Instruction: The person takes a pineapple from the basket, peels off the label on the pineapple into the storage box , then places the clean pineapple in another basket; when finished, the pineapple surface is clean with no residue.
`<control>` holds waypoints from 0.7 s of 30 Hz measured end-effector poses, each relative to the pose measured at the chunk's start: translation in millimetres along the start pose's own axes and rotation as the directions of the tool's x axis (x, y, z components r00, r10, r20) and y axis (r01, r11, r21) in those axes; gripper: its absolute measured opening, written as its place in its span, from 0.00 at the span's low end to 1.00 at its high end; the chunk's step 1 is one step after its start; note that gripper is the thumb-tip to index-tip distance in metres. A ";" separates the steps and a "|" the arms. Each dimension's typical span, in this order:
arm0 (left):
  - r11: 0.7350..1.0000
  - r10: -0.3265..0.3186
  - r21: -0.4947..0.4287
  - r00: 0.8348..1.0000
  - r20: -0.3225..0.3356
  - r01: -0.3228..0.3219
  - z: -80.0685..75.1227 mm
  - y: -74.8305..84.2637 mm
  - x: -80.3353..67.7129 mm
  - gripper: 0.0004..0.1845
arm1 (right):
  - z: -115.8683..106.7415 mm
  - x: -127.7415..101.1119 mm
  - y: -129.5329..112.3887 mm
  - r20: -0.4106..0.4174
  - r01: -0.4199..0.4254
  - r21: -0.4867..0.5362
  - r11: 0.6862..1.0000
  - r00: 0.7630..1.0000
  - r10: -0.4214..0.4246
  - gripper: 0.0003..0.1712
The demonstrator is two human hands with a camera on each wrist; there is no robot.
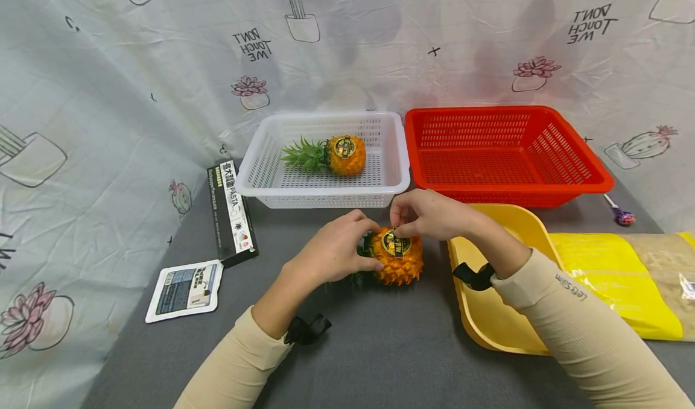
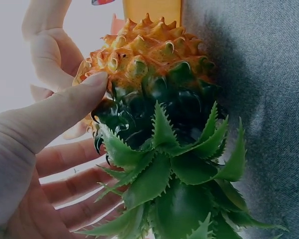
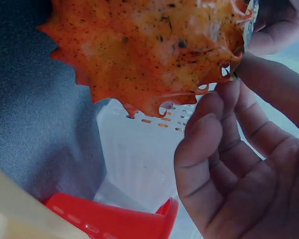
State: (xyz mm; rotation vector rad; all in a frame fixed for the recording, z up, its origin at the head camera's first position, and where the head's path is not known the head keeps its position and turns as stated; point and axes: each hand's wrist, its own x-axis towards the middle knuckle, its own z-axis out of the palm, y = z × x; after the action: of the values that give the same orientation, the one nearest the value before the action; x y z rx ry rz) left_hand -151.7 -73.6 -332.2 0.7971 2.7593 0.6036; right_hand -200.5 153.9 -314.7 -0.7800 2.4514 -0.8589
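Orange toy pineapple (image 1: 398,257) lying on grey bench (image 1: 380,348), just ahead of white basket (image 1: 260,180). Risking a roll or a torn sticker (image 1: 396,244) if pinch slips on spiky skin. Left hand (image 1: 331,249) cupping crown end, thumb on rind; right hand (image 1: 429,215) arching over, fingertips pinching at sticker.

— Anything readable around the hands?
— "PASTA" on the black box (image 1: 232,214) lying left of the left hand (image 1: 332,250). "Let's Slim" runs along the right sleeve (image 1: 571,288).
— And beyond them?
— The curtain (image 1: 108,95) says "DON'T TOUCH ME", mirrored, twice. The stickers on the pineapples are too small to read.
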 end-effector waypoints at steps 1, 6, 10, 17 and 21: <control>1.000 -0.001 0.000 1.000 0.002 0.001 -0.1 0.0 -0.1 0.34 | 0.1 -0.3 -0.4 -0.005 0.001 0.006 1.000 1.000 -0.001 0.06; 1.000 0.003 0.009 1.000 0.003 -0.003 -0.5 0.4 0.3 0.34 | -0.5 -1.7 -0.7 -0.036 0.010 0.032 0.999 0.999 -0.008 0.04; 1.000 0.012 0.016 1.000 0.002 -0.012 -0.1 0.0 1.2 0.34 | -1.2 -1.8 0.7 -0.051 0.018 0.057 0.998 0.999 -0.015 0.04; 1.000 0.017 0.013 1.000 -0.002 -0.017 -0.1 -0.7 0.9 0.33 | -5.0 -3.4 3.3 -0.051 0.019 0.110 0.994 0.999 -0.013 0.04; 1.000 0.019 0.011 1.000 -0.007 -0.019 -0.6 -1.1 1.2 0.33 | -6.9 -4.9 6.1 -0.044 0.018 0.169 0.986 0.999 -0.011 0.04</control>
State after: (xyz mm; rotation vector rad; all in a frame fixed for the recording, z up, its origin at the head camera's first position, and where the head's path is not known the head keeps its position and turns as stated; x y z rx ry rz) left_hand -153.4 -74.0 -332.3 0.8261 2.7664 0.5964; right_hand -202.8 163.9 -312.9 -0.7256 2.3734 -1.0832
